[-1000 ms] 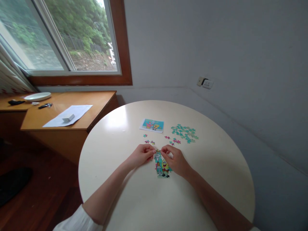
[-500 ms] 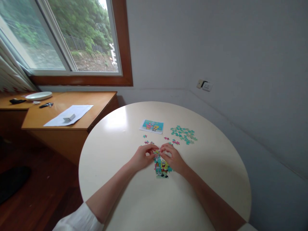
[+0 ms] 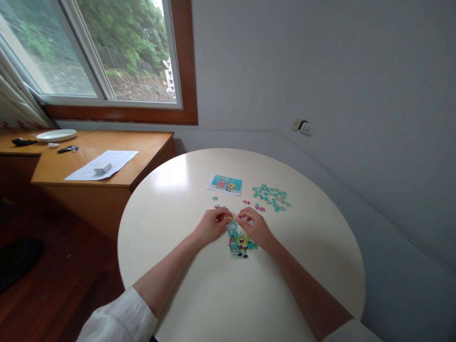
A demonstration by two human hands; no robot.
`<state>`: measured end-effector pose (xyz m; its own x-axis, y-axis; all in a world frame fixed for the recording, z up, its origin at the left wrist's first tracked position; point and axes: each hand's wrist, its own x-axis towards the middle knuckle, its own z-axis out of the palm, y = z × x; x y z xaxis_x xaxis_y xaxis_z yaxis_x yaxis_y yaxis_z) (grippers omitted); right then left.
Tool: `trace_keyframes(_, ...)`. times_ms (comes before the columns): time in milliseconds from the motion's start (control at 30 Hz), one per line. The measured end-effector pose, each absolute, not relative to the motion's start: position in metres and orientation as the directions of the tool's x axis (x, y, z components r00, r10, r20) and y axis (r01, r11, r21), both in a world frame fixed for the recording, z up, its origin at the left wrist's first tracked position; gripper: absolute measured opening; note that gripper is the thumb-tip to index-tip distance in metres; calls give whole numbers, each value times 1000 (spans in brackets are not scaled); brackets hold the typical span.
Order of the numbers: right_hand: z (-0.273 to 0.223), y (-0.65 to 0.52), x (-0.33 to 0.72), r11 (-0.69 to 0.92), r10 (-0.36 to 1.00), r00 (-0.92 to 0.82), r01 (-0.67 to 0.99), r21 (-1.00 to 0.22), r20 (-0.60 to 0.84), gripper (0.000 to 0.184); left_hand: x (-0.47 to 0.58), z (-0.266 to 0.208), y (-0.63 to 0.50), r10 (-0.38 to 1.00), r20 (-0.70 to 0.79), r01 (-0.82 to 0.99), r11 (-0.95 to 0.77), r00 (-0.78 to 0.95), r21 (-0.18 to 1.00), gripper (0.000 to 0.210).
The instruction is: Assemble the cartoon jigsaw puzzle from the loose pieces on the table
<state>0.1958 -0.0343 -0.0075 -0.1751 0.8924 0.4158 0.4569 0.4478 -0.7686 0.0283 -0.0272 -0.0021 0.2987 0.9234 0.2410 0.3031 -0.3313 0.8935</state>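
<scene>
A partly joined jigsaw puzzle with a yellow cartoon figure lies flat on the round table in front of me. My left hand is at its upper left edge, thumb and fingers pinched on a small yellow-green puzzle piece. Close by on the other side, my right hand has its thumb and fingertips pressed together above the puzzle's top edge. Whatever those right fingertips hold is too small to make out. The hands are slightly apart, and the right one covers part of the puzzle's upper right.
Beyond my hands lies a picture card of the cartoon figures. A spread of loose teal puzzle pieces is to its right, with several pink ones nearer. Left stands a wooden desk bearing paper and a white plate.
Both hands have shifted slightly away from me to the puzzle's top edge, uncovering more of its upper part. The whole view has tilted a little.
</scene>
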Motion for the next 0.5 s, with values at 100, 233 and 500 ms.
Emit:
trace_keyframes(100, -8, -33, 197, 456, 887, -173, 469, -756, 428, 11, 27, -2, -27, 938, 232, 267, -300, 257, 916, 10)
trace_keyframes(233, -6, -35, 198, 463, 882, -189, 516, -720, 432, 11, 27, -2, -25, 960, 198, 144, -229, 199, 963, 11)
trace_keyframes(500, 2, -50, 196, 524, 844, -291, 631, -572, 451, 20, 23, 12, -25, 991, 128, -32, -127, 40, 991, 20)
